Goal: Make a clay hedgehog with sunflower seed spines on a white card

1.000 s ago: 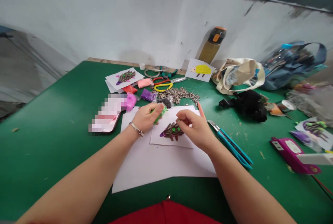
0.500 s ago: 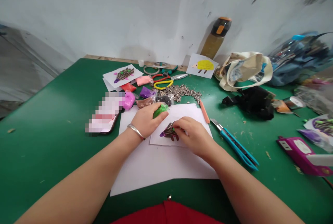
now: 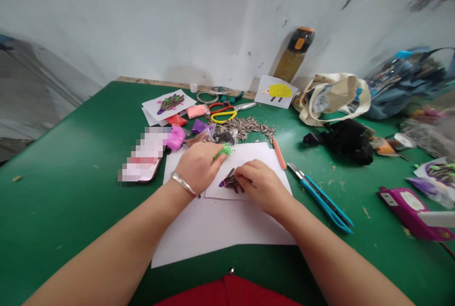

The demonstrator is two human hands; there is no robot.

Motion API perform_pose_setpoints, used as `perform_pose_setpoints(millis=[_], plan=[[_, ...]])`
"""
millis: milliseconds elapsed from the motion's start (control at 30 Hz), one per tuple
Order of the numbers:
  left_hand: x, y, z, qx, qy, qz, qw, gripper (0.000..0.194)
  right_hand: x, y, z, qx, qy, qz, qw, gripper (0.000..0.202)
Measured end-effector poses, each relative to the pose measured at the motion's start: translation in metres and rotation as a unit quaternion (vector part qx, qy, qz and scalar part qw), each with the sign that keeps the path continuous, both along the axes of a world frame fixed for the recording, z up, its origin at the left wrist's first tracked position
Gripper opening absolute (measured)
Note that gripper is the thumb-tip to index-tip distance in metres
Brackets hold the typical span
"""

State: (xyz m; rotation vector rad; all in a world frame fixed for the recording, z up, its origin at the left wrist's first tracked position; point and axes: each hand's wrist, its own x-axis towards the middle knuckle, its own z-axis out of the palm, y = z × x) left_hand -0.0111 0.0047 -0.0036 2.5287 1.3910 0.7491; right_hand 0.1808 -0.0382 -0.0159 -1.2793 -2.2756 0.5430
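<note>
One left hand [image 3: 197, 166]: I see its fingers clamped on the green clay [image 3: 223, 152], which shows beyond the thumb.
Right hand [image 3: 263, 183]: its fingers bend down at the seed hedgehog [image 3: 231, 178]; their tips are hidden, so whether they pinch something I cannot tell.
Seed hedgehog: lies under the right fingers, partly covered by them, on a white card [image 3: 217, 193].
Sunflower seeds [image 3: 245, 127]: in a loose heap beyond both hands' fingers.
Utility knife [image 3: 322, 199]: on the green table [image 3: 71, 164], to the right of the right fingers.
</note>
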Motion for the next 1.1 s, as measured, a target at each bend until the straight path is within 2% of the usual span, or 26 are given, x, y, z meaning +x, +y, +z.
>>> perform_pose_setpoints(millis=[133, 233, 400, 767, 933, 1100], plan=[[0.0049, -0.01, 0.0098, -0.092, 0.087, -0.05, 0.991, 0.024, -0.0014, 0.0006, -0.0004, 0.005, -0.015, 0.003, 1.0, 0.022], [0.0067, -0.0111, 0.0118, -0.139, 0.151, -0.072, 0.976, 0.023, -0.0016, 0.0005, -0.0015, 0.006, -0.019, 0.01, 1.0, 0.022], [0.0067, -0.0082, 0.0102, -0.184, 0.17, -0.085, 0.964, 0.021, -0.0045, 0.0002, -0.0034, 0.009, -0.023, 0.012, 1.0, 0.023], [0.0106, -0.0069, 0.0067, -0.206, 0.181, -0.077, 0.958, 0.02, -0.0034, -0.0006, -0.0056, 0.01, -0.059, 0.007, 0.998, 0.019], [0.011, -0.0071, 0.0093, -0.214, 0.194, -0.078, 0.954, 0.021, 0.0016, -0.0026, -0.0014, 0.021, -0.036, -0.011, 0.999, 0.021], [0.0108, -0.0076, 0.0087, -0.207, 0.2, -0.079, 0.954, 0.022, 0.0003, -0.0056, 0.0024, 0.007, -0.043, 0.002, 0.999, 0.024]])
